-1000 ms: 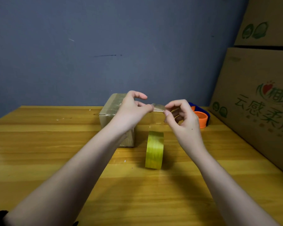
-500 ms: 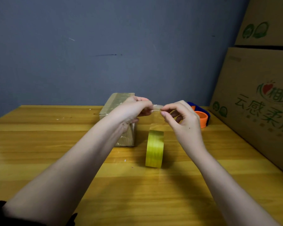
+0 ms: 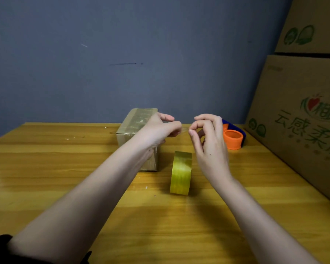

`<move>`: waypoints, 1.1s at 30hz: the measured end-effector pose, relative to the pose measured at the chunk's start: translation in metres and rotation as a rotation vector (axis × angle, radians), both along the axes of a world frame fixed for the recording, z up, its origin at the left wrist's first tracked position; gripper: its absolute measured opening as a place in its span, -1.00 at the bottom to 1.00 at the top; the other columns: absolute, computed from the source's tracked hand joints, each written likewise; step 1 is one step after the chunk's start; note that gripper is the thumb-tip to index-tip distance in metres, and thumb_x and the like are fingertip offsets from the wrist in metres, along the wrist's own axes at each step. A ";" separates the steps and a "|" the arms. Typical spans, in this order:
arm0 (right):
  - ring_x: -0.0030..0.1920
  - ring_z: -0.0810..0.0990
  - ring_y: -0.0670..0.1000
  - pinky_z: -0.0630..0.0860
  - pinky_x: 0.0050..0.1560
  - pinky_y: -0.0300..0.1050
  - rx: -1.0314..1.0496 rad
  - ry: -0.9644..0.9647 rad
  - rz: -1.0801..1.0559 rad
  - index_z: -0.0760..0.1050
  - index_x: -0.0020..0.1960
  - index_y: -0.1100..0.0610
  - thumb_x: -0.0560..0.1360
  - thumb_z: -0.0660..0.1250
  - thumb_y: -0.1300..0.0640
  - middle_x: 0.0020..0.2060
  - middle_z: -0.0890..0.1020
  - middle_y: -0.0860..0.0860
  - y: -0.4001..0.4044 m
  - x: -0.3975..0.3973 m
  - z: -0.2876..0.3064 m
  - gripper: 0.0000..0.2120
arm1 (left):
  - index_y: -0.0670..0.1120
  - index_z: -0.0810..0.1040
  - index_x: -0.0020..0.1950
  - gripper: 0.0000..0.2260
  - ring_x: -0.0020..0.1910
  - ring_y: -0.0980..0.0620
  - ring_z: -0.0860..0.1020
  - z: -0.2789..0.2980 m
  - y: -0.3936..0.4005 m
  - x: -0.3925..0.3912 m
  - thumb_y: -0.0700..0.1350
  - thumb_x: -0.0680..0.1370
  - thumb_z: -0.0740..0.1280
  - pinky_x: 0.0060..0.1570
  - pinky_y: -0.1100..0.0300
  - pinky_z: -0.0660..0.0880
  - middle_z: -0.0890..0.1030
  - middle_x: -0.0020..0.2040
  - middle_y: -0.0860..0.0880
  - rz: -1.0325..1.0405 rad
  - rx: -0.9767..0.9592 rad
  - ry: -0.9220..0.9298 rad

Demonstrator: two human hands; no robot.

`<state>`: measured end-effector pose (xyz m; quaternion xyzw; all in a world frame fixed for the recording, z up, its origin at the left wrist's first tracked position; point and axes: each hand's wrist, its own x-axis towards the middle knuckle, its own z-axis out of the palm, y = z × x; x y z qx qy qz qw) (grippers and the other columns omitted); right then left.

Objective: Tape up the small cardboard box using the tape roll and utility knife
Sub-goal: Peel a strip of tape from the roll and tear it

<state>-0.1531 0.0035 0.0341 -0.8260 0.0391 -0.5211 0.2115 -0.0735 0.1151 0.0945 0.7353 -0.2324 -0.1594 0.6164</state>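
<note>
A small cardboard box point(image 3: 136, 124), its top covered with shiny tape, stands at the back middle of the wooden table point(image 3: 46, 168). A yellowish tape roll point(image 3: 180, 172) stands on its edge just right of the box. Above the roll, my left hand point(image 3: 160, 130) and my right hand point(image 3: 210, 141) almost meet at the fingertips. Between them they pinch a short clear tape strip point(image 3: 185, 129), seen nearly edge-on. I cannot tell whether the strip still joins the roll. My left forearm hides the box's near right corner. No utility knife is in view.
An orange and blue tape dispenser point(image 3: 233, 139) sits behind my right hand near the wall. Large printed cartons point(image 3: 301, 119) are stacked along the table's right side. A grey-blue wall closes the back.
Both hands have sunk slightly and turned. The tape strip, seen as a flat patch a second ago, now shows only as a thin line. The roll and the box have not moved.
</note>
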 end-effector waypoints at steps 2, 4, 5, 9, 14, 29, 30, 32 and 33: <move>-0.13 0.45 -0.14 0.50 -0.20 -0.08 -0.038 -0.006 -0.011 0.47 -0.02 0.17 0.57 0.23 0.15 0.07 0.45 0.03 0.001 0.000 -0.001 -0.90 | -0.09 0.45 0.15 -0.67 -0.13 0.03 0.57 -0.002 0.000 0.001 -0.18 0.41 0.38 -0.29 0.25 0.38 0.63 -0.12 -0.10 0.022 0.008 -0.018; -0.13 0.44 -0.14 0.50 -0.21 -0.08 -0.046 -0.014 -0.016 0.47 -0.02 0.18 0.57 0.21 0.14 0.04 0.46 0.03 0.001 0.000 -0.001 -0.88 | -0.07 0.44 0.14 -0.66 -0.11 0.02 0.57 -0.004 -0.001 0.003 -0.17 0.40 0.39 -0.27 0.23 0.38 0.64 -0.10 -0.11 0.023 0.008 -0.050; -0.14 0.44 -0.14 0.51 -0.21 -0.07 -0.044 -0.015 -0.016 0.47 -0.02 0.18 0.57 0.20 0.13 0.03 0.46 0.03 0.001 0.000 0.000 -0.87 | -0.07 0.44 0.13 -0.67 -0.11 0.01 0.56 -0.004 -0.001 0.004 -0.17 0.40 0.39 -0.22 0.21 0.41 0.63 -0.12 -0.10 0.017 0.003 -0.075; -0.12 0.44 -0.14 0.53 -0.21 -0.04 -0.051 0.000 -0.005 0.46 -0.02 0.17 0.57 0.20 0.12 0.03 0.45 0.02 0.001 0.001 0.000 -0.87 | -0.05 0.40 0.08 -0.71 -0.15 0.01 0.55 -0.008 0.000 0.005 -0.17 0.43 0.40 -0.01 0.12 0.47 0.60 -0.21 -0.10 0.025 -0.047 -0.232; -0.10 0.44 -0.16 0.53 -0.15 -0.04 -0.011 0.014 0.031 0.46 -0.02 0.15 0.57 0.21 0.12 0.01 0.45 -0.02 0.001 0.000 0.002 -0.89 | -0.01 0.48 -0.05 -0.91 -0.15 0.19 0.53 -0.018 0.013 0.001 -0.15 0.48 0.32 -0.06 0.22 0.47 0.54 -0.19 0.12 0.137 -0.221 -0.614; -0.10 0.45 -0.17 0.54 -0.20 -0.03 0.031 0.034 0.078 0.48 -0.02 0.15 0.56 0.21 0.06 0.00 0.45 -0.02 0.001 -0.003 0.004 -0.83 | 0.07 0.66 -0.12 -0.87 -0.04 0.19 0.48 -0.028 0.018 0.001 0.06 0.43 0.36 0.11 -0.11 0.46 0.46 -0.15 0.18 0.069 -0.022 -0.841; -0.11 0.45 -0.17 0.54 -0.21 -0.05 0.033 0.033 0.075 0.48 -0.03 0.14 0.56 0.23 0.07 -0.01 0.45 -0.03 0.001 -0.005 0.004 -0.85 | 0.06 0.65 -0.14 -0.90 -0.06 0.22 0.49 -0.027 0.017 0.002 0.04 0.44 0.37 0.11 -0.07 0.47 0.49 -0.15 0.20 0.047 -0.030 -0.834; -0.10 0.46 -0.17 0.53 -0.24 -0.08 0.024 0.040 0.052 0.49 -0.04 0.11 0.56 0.26 0.08 -0.03 0.46 -0.07 0.001 -0.007 0.006 -0.89 | 0.08 0.62 -0.16 -0.98 -0.08 0.22 0.53 -0.026 0.018 0.004 -0.03 0.48 0.40 0.11 0.01 0.50 0.55 -0.17 0.21 0.003 -0.023 -0.817; -0.10 0.46 -0.17 0.53 -0.25 -0.08 0.016 0.049 0.034 0.50 -0.04 0.09 0.56 0.27 0.07 -0.03 0.45 -0.09 0.001 -0.008 0.007 -0.90 | 0.10 0.61 -0.16 -0.96 -0.07 0.21 0.55 -0.025 0.018 0.004 -0.05 0.49 0.40 0.11 0.04 0.51 0.58 -0.18 0.22 -0.011 -0.011 -0.797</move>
